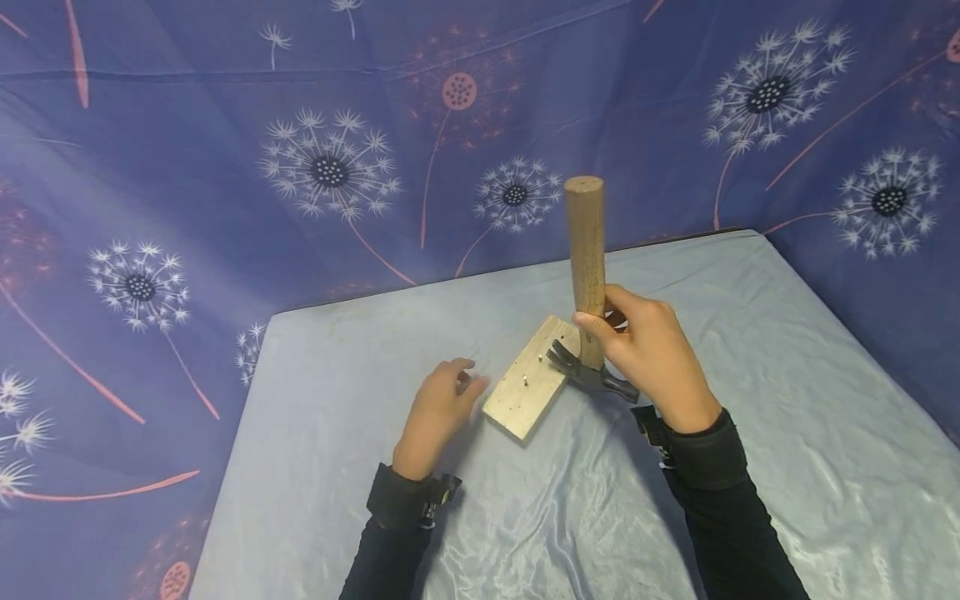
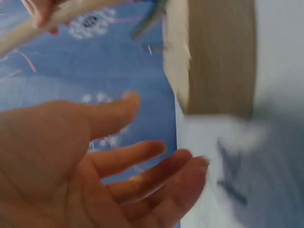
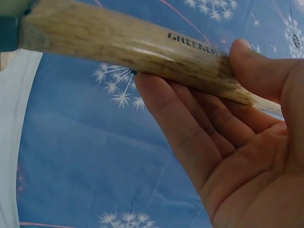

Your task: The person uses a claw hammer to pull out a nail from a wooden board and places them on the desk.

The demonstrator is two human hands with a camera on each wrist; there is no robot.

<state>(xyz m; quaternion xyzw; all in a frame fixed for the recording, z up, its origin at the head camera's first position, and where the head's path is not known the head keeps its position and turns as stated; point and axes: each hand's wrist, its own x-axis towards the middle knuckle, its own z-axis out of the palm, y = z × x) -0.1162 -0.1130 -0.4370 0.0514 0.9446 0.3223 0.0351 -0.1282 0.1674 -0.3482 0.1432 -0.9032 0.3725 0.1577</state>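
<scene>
My right hand [image 1: 651, 354] grips the wooden handle of a claw hammer [image 1: 587, 250], thumb on one side and fingers on the other. The handle points up, with the dark metal head [image 1: 592, 377] low, its claw over the right edge of a wooden block [image 1: 525, 392]. Nails [image 1: 526, 381] stick up from the block's top. In the right wrist view, dark lettering shows on the hammer handle [image 3: 128, 42]. Left of the block, my left hand [image 1: 437, 412] holds nothing, its fingers loosely bent and apart from the wood. The left wrist view shows the block's side [image 2: 221, 57] beyond the fingers.
A pale, shiny cloth [image 1: 337, 400] covers the table, wrinkled toward the front. Behind it hangs a blue-purple curtain [image 1: 225, 167] with a dandelion pattern. Dark bands with small cameras sit on both wrists.
</scene>
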